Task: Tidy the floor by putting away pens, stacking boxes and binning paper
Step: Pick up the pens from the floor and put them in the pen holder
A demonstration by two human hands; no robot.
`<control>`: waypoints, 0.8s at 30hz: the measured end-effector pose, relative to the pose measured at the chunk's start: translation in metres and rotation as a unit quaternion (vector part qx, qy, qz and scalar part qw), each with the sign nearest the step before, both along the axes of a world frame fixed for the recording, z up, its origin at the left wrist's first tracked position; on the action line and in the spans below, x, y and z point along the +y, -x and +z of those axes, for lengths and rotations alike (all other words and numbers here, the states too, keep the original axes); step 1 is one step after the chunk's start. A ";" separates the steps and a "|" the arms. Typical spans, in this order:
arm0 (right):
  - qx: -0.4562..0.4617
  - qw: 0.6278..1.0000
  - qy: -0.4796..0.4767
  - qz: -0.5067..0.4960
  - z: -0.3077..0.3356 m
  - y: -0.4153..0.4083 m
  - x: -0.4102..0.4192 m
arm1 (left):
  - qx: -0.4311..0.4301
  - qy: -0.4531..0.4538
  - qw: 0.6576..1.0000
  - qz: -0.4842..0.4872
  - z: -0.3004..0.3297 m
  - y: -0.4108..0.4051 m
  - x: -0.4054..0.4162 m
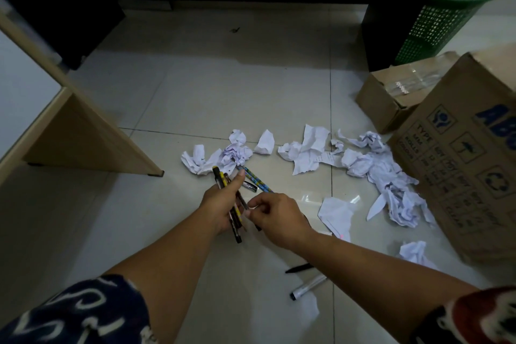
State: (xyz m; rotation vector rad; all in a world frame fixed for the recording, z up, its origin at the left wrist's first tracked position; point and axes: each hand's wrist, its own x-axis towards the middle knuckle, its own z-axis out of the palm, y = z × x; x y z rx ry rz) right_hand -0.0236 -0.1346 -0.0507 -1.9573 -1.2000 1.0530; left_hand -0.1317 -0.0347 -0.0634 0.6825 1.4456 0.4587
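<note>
Pens [234,212] gripped in left hand [223,204], bin [449,12] interior hidden

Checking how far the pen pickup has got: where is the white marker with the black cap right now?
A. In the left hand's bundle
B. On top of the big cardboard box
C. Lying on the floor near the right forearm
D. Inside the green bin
C: the white marker lies on the floor tiles beside the right forearm, apart from the pens that the left hand grips.
</note>
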 end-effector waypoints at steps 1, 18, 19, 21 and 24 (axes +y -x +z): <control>0.003 1.000 0.002 0.005 0.000 0.000 -0.001 | -0.004 0.005 1.000 -0.013 -0.001 -0.001 -0.001; -0.215 0.975 0.051 0.005 -0.039 -0.046 0.052 | 0.040 -0.010 0.998 0.041 -0.020 0.004 0.016; -0.225 0.973 0.051 0.014 -0.040 -0.045 0.055 | 0.042 -0.013 0.998 0.040 -0.022 0.005 0.016; -0.244 0.968 0.049 0.032 -0.045 -0.042 0.059 | 0.045 -0.016 0.998 0.039 -0.023 0.007 0.017; -0.282 0.956 0.053 0.062 -0.049 -0.040 0.061 | 0.047 -0.018 0.998 0.037 -0.027 0.009 0.019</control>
